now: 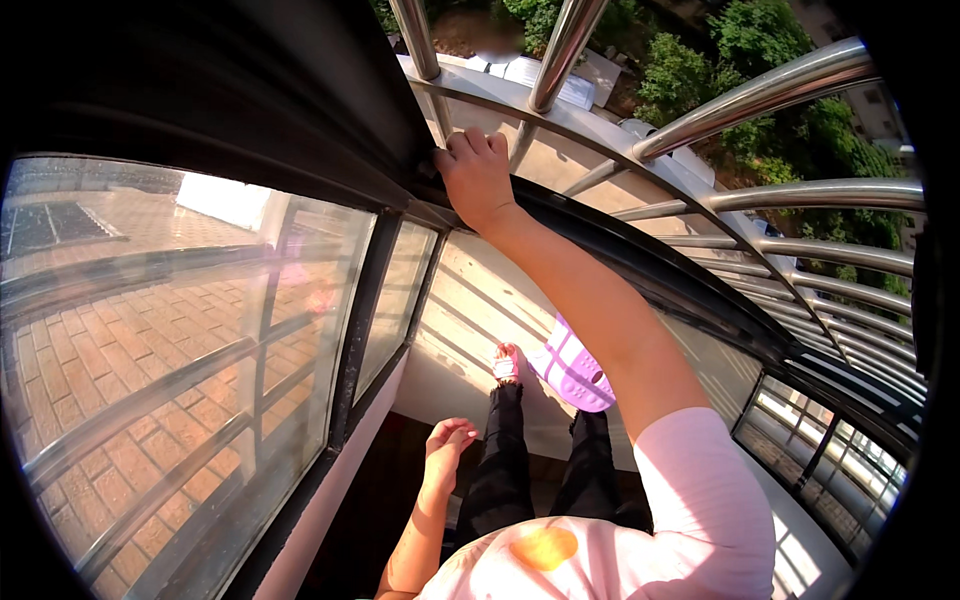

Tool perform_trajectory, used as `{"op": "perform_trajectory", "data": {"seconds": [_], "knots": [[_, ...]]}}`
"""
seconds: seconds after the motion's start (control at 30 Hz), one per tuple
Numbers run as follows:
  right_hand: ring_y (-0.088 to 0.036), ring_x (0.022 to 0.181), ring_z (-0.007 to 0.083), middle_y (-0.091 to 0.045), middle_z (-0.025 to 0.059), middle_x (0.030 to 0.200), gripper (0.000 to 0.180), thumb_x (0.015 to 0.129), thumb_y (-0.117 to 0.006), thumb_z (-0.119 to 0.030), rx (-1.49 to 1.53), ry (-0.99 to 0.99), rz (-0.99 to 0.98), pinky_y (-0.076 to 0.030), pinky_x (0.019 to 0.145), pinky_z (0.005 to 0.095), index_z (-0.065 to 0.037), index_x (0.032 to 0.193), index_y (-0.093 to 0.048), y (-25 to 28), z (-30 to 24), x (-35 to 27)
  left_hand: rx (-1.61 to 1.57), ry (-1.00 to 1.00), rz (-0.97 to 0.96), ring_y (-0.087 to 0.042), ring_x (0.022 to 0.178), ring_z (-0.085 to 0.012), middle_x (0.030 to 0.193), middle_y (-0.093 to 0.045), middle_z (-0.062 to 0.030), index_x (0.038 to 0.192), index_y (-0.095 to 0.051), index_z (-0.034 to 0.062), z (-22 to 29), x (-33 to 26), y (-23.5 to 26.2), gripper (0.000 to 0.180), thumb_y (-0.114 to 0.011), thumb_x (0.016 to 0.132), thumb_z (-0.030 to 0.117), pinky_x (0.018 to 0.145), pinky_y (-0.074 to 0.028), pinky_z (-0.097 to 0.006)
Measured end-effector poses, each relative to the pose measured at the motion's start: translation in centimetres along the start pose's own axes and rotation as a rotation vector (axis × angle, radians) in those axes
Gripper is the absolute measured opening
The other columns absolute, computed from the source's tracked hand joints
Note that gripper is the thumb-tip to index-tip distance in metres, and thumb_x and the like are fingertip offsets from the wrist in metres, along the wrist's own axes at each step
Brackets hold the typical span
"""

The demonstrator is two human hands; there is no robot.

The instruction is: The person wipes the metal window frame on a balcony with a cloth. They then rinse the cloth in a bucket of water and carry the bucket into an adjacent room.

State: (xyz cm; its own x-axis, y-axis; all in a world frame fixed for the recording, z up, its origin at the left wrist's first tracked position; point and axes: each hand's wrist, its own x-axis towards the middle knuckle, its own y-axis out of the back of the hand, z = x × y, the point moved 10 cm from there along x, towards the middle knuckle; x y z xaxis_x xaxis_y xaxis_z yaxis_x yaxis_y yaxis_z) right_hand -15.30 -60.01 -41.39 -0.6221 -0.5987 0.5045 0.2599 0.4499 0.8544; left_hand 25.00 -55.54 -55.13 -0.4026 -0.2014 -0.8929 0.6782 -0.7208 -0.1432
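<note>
My right hand (475, 180) reaches up and forward, its fingers curled over the edge of the black window frame (415, 190) at the corner by the metal bars. What lies under the fingers is partly hidden. Lower down, my left hand (450, 450) hangs beside my left leg, fingers bent and held together, with nothing visible in them. Left of it stands a large glass pane (180, 370) in a black frame, reflecting bars and brick paving.
Curved steel railings (700, 130) run outside the window, with trees (670, 75) and vehicles far below. My left foot, in a pink sandal (507, 365), rests on a pale sunlit surface (460, 310). A purple plastic thing with slots (580, 380) lies by my right leg.
</note>
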Motion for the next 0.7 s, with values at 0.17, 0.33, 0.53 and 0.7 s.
{"op": "perform_trajectory", "data": {"seconds": [0.17,0.33,0.53,0.7], "knots": [[-0.046,0.086,0.0218,-0.052,0.0052,0.081,0.006,0.069,-0.057,-0.013,0.038,0.012,0.014,-0.032,0.072,0.0361,-0.011,0.073,-0.061,-0.8,0.3,0.4,0.001,0.012,0.002,-0.059,0.084,-0.0176,0.091,-0.057,-0.0086,0.096,-0.053,0.0022,-0.3,0.1,-0.1,0.012,-0.051,0.084,0.001,0.082,-0.048,-0.028],[-0.047,0.086,0.0211,-0.05,0.0049,0.081,0.01,0.071,-0.056,-0.012,0.044,-0.008,-0.05,-0.032,0.07,0.0359,-0.013,0.077,-0.063,-0.8,0.0,0.8,-0.028,-0.011,0.005,-0.059,0.085,-0.0178,0.092,-0.057,-0.0088,0.096,-0.052,0.0022,0.4,-0.2,-0.4,0.013,-0.05,0.083,0.001,0.082,-0.048,-0.028],[-0.047,0.084,0.0207,-0.05,0.0042,0.079,0.008,0.07,-0.056,-0.014,0.069,0.234,0.03,-0.032,0.07,0.0361,-0.013,0.07,-0.063,-0.1,-0.8,-0.3,-0.02,0.025,0.008,-0.059,0.084,-0.0165,0.092,-0.057,-0.0068,0.097,-0.053,0.0008,-1.1,-0.4,0.3,0.012,-0.049,0.086,0.001,0.082,-0.046,-0.028],[-0.047,0.083,0.0206,-0.049,0.0034,0.077,0.008,0.068,-0.056,-0.013,-0.067,0.159,-0.078,-0.032,0.069,0.036,-0.014,0.068,-0.063,-1.7,-0.7,0.8,-0.007,0.019,0.003,-0.059,0.085,-0.0169,0.092,-0.057,-0.007,0.096,-0.053,0.0022,-0.5,-0.4,-0.5,0.013,-0.05,0.084,0.001,0.082,-0.047,-0.027]]}}
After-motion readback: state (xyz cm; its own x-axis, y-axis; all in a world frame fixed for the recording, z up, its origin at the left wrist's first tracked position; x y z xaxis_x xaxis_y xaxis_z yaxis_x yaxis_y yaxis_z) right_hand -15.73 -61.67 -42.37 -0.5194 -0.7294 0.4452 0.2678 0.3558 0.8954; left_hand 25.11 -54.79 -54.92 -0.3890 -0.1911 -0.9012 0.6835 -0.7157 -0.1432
